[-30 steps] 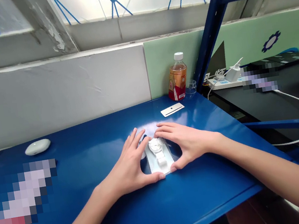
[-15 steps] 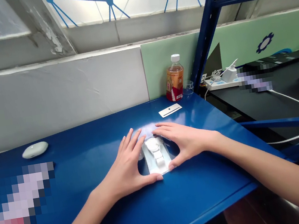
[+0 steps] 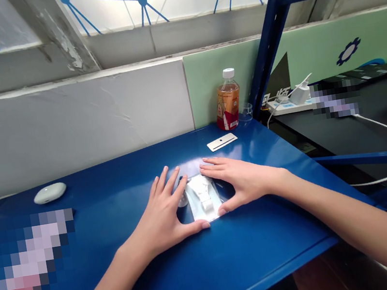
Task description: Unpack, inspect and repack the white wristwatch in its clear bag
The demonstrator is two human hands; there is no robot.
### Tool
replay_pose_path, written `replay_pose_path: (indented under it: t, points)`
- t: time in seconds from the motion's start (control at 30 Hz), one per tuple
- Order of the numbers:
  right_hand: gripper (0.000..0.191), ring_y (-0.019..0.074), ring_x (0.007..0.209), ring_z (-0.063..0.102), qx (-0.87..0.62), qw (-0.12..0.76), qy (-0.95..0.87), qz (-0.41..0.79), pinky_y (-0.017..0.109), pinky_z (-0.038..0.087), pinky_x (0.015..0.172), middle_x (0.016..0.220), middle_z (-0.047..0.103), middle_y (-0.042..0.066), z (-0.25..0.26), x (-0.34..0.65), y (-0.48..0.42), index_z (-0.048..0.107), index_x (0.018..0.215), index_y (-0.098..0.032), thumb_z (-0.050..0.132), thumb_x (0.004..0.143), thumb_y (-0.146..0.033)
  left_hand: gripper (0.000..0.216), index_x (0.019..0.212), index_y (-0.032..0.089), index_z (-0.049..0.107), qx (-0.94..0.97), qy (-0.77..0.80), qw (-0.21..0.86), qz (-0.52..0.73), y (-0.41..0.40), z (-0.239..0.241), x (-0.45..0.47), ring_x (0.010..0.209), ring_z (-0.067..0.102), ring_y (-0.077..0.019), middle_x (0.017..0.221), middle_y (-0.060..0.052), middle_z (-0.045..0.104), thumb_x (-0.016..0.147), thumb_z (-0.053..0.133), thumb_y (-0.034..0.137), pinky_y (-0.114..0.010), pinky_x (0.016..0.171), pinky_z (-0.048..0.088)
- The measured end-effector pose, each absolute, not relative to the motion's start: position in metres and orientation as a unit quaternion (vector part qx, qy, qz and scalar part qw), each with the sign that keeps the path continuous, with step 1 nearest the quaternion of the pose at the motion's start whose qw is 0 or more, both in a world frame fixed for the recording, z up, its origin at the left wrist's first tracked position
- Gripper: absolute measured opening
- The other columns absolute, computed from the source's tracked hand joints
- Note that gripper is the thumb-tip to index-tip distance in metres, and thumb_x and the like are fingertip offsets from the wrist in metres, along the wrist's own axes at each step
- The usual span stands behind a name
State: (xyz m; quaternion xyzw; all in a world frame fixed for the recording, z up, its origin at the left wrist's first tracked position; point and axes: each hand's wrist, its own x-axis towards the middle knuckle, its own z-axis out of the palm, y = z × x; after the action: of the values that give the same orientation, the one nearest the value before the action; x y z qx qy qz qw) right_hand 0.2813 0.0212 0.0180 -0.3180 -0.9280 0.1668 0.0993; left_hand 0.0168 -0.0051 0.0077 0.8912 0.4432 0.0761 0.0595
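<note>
A flat clear plastic packet (image 3: 197, 213) lies on the blue table between my hands. Inside it is a white strap-like thing (image 3: 206, 203), perhaps a bundled cable; its exact kind I cannot make out. My left hand (image 3: 165, 213) is open at the packet's left side, fingers spread, its thumb tip at the lower edge. On the other side my right hand (image 3: 241, 180) is also open, with its thumb by the lower right edge and its fingertips near the top. Partly hidden behind my left index finger is a small clear round thing (image 3: 182, 199).
Behind my hands, a white card (image 3: 222, 142) lies before a drink bottle (image 3: 227, 100) and a clear cup (image 3: 246, 112). A white rounded case (image 3: 50, 192) and a blurred-out object (image 3: 33, 268) are at left. A blue metal post (image 3: 269, 35) rises at right.
The round white disc at the top of the packet's content no longer shows; a narrower white shape is there. My left fingers have spread a little. The view has shifted slightly.
</note>
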Motion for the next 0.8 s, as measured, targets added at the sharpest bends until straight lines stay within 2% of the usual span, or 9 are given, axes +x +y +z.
replay_pose_path:
  t: [0.23,0.37,0.43,0.5,0.6,0.67,0.73,0.8]
  points:
    - [0.096,0.0353,0.147,0.028,-0.294,0.136,-0.931,0.168,0.053,0.029,0.117,0.155,0.039,0.019,0.014,0.281,0.021,0.039,0.15,-0.012,0.07,0.076,-0.063,0.105,0.158,0.022,0.022,0.893,0.437,0.074,0.079,-0.003,0.007,0.012,0.15,0.004,-0.0422,0.165,-0.015,0.011,0.076,0.058,0.079,-0.064,0.116,0.018]
    - [0.077,0.0352,0.138,0.043,-0.293,0.161,-0.932,0.142,0.051,0.038,0.111,0.14,0.056,0.02,0.016,0.28,0.023,0.054,0.139,-0.011,0.067,0.081,-0.06,0.102,0.158,0.022,0.02,0.895,0.432,0.082,0.078,0.005,0.015,-0.006,0.15,0.006,-0.0408,0.165,-0.014,0.013,0.08,0.06,0.073,-0.062,0.117,0.017]
    - [0.06,0.0333,0.128,0.053,-0.295,0.181,-0.93,0.125,0.047,0.044,0.105,0.127,0.066,0.019,0.018,0.28,0.024,0.065,0.126,-0.011,0.067,0.085,-0.054,0.094,0.157,0.021,0.023,0.89,0.441,0.094,0.067,0.01,0.02,-0.018,0.15,0.01,-0.0409,0.164,-0.015,0.017,0.084,0.059,0.067,-0.062,0.115,0.024]
    - [0.04,0.03,0.114,0.062,-0.299,0.199,-0.926,0.115,0.043,0.05,0.097,0.113,0.071,0.017,0.019,0.28,0.026,0.073,0.109,-0.013,0.067,0.087,-0.046,0.077,0.154,0.021,0.033,0.886,0.449,0.093,0.072,0.013,0.022,-0.026,0.15,0.016,-0.0394,0.162,-0.014,0.025,0.09,0.054,0.059,-0.06,0.114,0.03]
    - [0.025,0.026,0.096,0.066,-0.317,0.22,-0.916,0.109,0.041,0.053,0.087,0.098,0.073,0.013,0.02,0.281,0.028,0.075,0.095,-0.016,0.067,0.088,-0.038,0.058,0.142,0.017,0.051,0.875,0.465,0.069,0.116,0.013,0.021,-0.026,0.146,0.029,-0.0357,0.155,-0.015,0.041,0.096,0.044,0.053,-0.056,0.114,0.034]
    - [0.03,0.0273,0.1,0.065,-0.327,0.226,-0.911,0.109,0.043,0.053,0.089,0.102,0.072,0.013,0.019,0.282,0.029,0.073,0.106,-0.016,0.068,0.087,-0.039,0.059,0.136,0.016,0.057,0.869,0.471,0.066,0.139,0.01,0.017,-0.019,0.143,0.036,-0.0352,0.15,-0.016,0.048,0.095,0.045,0.057,-0.054,0.114,0.036]
    - [0.047,0.0299,0.115,0.061,-0.319,0.222,-0.913,0.122,0.047,0.05,0.098,0.122,0.067,0.016,0.019,0.284,0.029,0.063,0.127,-0.016,0.068,0.087,-0.04,0.067,0.136,0.017,0.058,0.877,0.456,0.073,0.135,0.005,0.014,-0.012,0.144,0.034,-0.0372,0.15,-0.015,0.048,0.088,0.055,0.065,-0.055,0.113,0.036]
    - [0.06,0.0308,0.133,0.05,-0.298,0.205,-0.921,0.142,0.05,0.042,0.108,0.143,0.054,0.018,0.018,0.285,0.028,0.049,0.143,-0.015,0.064,0.09,-0.039,0.077,0.142,0.018,0.053,0.888,0.436,0.091,0.118,0.002,0.012,-0.007,0.145,0.03,-0.0389,0.153,-0.015,0.043,0.084,0.06,0.068,-0.057,0.113,0.036]
